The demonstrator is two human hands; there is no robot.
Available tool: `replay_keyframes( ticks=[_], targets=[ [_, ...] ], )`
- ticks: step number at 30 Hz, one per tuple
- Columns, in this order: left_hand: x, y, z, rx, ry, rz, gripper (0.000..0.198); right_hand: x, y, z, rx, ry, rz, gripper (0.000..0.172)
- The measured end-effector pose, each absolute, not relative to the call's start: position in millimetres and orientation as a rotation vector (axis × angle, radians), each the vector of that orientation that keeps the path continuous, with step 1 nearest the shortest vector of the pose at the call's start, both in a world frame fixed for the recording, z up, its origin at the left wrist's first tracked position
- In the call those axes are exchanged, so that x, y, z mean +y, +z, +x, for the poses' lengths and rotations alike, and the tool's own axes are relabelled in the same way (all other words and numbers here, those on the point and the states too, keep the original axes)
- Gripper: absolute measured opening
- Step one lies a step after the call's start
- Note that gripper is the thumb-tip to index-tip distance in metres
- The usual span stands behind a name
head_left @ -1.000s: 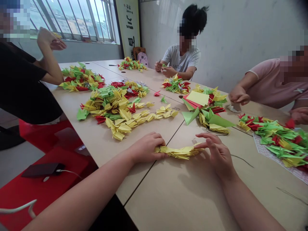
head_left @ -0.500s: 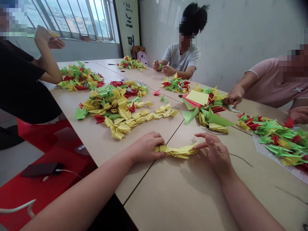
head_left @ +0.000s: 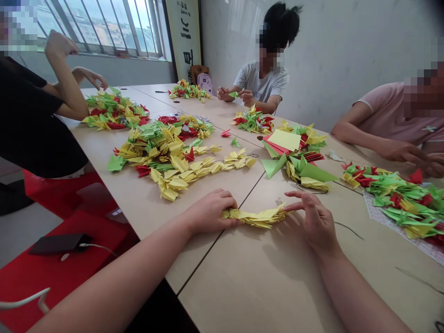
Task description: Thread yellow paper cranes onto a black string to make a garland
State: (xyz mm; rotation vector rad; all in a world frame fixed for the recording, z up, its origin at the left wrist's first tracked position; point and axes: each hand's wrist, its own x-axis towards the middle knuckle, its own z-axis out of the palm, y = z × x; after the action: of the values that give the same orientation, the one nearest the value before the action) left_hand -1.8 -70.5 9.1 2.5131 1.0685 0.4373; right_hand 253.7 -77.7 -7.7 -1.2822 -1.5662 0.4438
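Note:
My left hand [head_left: 211, 212] is closed around the left end of a strand of yellow paper cranes [head_left: 256, 218] lying on the tabletop. My right hand [head_left: 314, 217] is at the strand's other end, its fingers spread, with the fingertips against the last folded cranes. A thin dark wire [head_left: 348, 230] lies on the table to the right of my right hand, apart from it. The thread through the strand is hidden by the folded paper.
Heaps of yellow, green and red paper cranes [head_left: 166, 159] cover the beige table [head_left: 243, 277], with a stack of coloured paper squares [head_left: 284, 140] ahead. Co-workers sit around it. Down left, a phone [head_left: 57, 243] on a cable lies on a red stool [head_left: 58, 266].
My hands and the strand have barely moved. The co-worker on the right has slid a hand rightward toward the nearby cranes, and the left co-worker's lower hand has moved out over a pile.

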Motion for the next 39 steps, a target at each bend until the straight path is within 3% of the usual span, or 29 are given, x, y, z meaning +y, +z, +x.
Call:
replay_keyframes(
  ticks=[39],
  targets=[
    [-70.1,10.7,-1.5,1.057,0.434,2.475,0.029,-73.6,-9.5,254.5,-1.540,0.485,-1.352,0.049]
  ],
)
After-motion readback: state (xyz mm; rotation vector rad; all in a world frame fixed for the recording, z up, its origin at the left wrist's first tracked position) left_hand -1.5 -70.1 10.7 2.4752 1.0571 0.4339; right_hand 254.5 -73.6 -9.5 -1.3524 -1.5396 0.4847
